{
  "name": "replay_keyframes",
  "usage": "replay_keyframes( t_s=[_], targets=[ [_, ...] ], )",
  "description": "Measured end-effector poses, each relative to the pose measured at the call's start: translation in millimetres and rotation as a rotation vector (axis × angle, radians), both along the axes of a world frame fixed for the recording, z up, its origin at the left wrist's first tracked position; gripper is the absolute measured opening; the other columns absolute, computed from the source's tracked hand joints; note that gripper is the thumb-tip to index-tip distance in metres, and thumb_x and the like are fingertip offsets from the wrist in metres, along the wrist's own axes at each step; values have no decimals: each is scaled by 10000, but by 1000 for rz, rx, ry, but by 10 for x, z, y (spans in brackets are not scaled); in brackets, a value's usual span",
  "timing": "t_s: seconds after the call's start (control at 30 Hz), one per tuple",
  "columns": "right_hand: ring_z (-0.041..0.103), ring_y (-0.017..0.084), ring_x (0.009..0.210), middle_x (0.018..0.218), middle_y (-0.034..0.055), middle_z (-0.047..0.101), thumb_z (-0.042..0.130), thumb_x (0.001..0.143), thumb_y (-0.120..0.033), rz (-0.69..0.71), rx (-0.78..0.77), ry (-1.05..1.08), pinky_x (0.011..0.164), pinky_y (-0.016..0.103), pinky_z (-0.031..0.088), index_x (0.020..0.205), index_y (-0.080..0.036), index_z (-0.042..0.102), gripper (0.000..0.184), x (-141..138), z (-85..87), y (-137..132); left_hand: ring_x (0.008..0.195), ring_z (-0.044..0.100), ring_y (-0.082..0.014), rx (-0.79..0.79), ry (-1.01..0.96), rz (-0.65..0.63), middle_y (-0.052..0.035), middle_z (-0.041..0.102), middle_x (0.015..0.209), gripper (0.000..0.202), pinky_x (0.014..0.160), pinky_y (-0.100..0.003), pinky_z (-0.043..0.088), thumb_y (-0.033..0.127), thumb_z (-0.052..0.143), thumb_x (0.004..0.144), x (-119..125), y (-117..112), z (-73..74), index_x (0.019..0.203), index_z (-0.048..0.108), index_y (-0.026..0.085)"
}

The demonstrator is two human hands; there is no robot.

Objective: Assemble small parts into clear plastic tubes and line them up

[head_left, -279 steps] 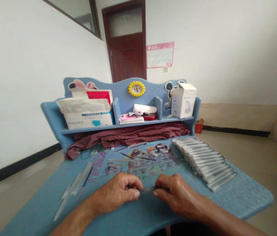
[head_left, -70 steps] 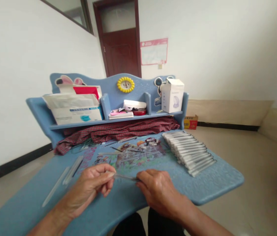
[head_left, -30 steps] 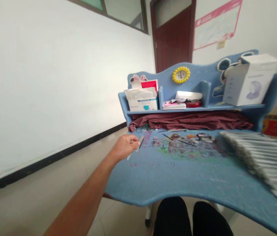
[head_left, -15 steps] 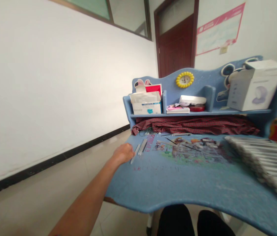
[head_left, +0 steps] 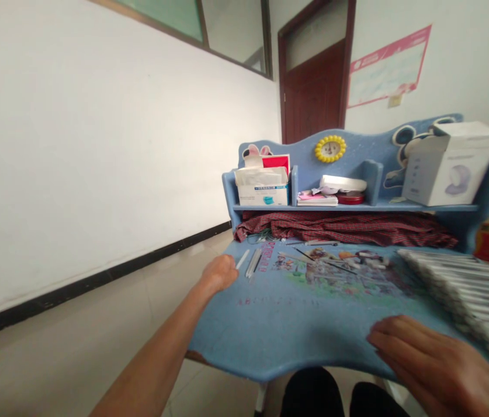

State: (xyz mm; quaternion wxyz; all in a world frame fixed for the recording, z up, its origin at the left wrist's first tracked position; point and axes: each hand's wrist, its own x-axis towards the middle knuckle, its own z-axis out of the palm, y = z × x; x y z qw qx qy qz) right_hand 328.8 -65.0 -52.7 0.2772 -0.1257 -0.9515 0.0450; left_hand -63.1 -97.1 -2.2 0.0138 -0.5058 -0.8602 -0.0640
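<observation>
At the desk's left edge my left hand is closed, its fingertips on the lower end of a slim whitish stick. The stick's upper part sticks out past the fingers; its exact kind is too small to tell. Just right of it, a few similar sticks lie side by side on the blue desk. My right hand is over the desk's front right part, fingers stretched out together and pointing left. No object shows in it, and its thumb and palm are hidden.
A pile of long grey-white rods covers the desk's right side. Dark and pale thin sticks lie mid-desk. Behind are a bunched checked cloth and a shelf with a mask box and a white carton. A wall stands left.
My right hand has come into view from the lower right. The fingers of my left hand now cover the stick's lower end, and the stick has shifted slightly away from me.
</observation>
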Motion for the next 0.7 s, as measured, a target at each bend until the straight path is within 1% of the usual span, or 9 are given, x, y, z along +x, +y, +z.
replay_keyframes(
  t_s=[0.03, 0.07, 0.13, 0.23, 0.33, 0.4, 0.47, 0.57, 0.7],
  targets=[
    [563, 186, 717, 838, 46, 611, 446, 778, -101, -15, 11, -137, 577, 290, 445, 886, -268, 566, 232, -261, 135, -29, 642, 574, -173, 28, -16, -8, -42, 612, 651, 146, 517, -230, 346, 199, 476, 661, 14, -35, -4, 698, 613, 167],
    [547, 174, 651, 773, 28, 601, 427, 751, -53, -8, 53, -197, 535, 287, 416, 817, -251, 555, 246, -532, 251, -47, 630, 567, -160, 57, -33, -20, -31, 602, 639, 143, 518, -225, 344, 202, 466, 678, 30, -74, -10, 692, 605, 169],
    [553, 182, 681, 765, 25, 597, 409, 750, -25, 25, 191, -270, 545, 287, 402, 823, -225, 550, 255, -1065, 404, -36, 608, 553, -138, 108, -62, -47, -14, 586, 623, 149, 518, -214, 341, 211, 443, 711, 64, -165, -29, 689, 584, 170],
    [573, 193, 677, 760, 40, 607, 399, 788, -33, 56, 390, -333, 498, 277, 381, 858, -196, 558, 238, -1742, 440, 84, 556, 524, -116, 219, -159, -88, 15, 544, 571, 138, 504, -203, 338, 234, 429, 733, 97, -324, -78, 694, 545, 171],
    [588, 206, 666, 767, 63, 618, 408, 815, -72, 76, 475, -375, 455, 276, 378, 868, -176, 567, 197, -2209, 353, 201, 467, 478, -106, 401, -410, -135, 48, 479, 492, 121, 468, -206, 326, 276, 448, 716, 100, -498, -129, 667, 498, 178],
    [593, 206, 655, 776, 80, 629, 400, 817, -70, 89, 516, -399, 451, 279, 390, 864, -156, 575, 201, -2401, 294, 226, 441, 463, -104, 471, -536, -140, 58, 464, 475, 131, 459, -209, 327, 308, 469, 696, 88, -613, -153, 655, 481, 184],
    [598, 204, 648, 780, 91, 640, 405, 811, -63, 101, 549, -422, 456, 281, 405, 843, -137, 586, 198, -2514, 258, 218, 445, 463, -105, 485, -601, -126, 59, 467, 477, 142, 463, -210, 331, 324, 485, 679, 72, -715, -167, 646, 474, 186],
    [603, 196, 637, 781, 101, 650, 429, 790, -46, 102, 563, -441, 460, 272, 415, 805, -117, 600, 186, -2582, 244, 197, 459, 459, -104, 471, -644, -111, 58, 462, 481, 150, 467, -209, 332, 330, 499, 672, 52, -830, -179, 635, 468, 187],
    [611, 196, 620, 762, 106, 657, 439, 776, -36, 114, 569, -463, 455, 268, 426, 798, -106, 609, 185, -2593, 246, 219, 477, 466, -107, 473, -663, -117, 56, 465, 499, 161, 473, -210, 337, 340, 508, 675, 50, -898, -182, 639, 473, 187]
  ],
)
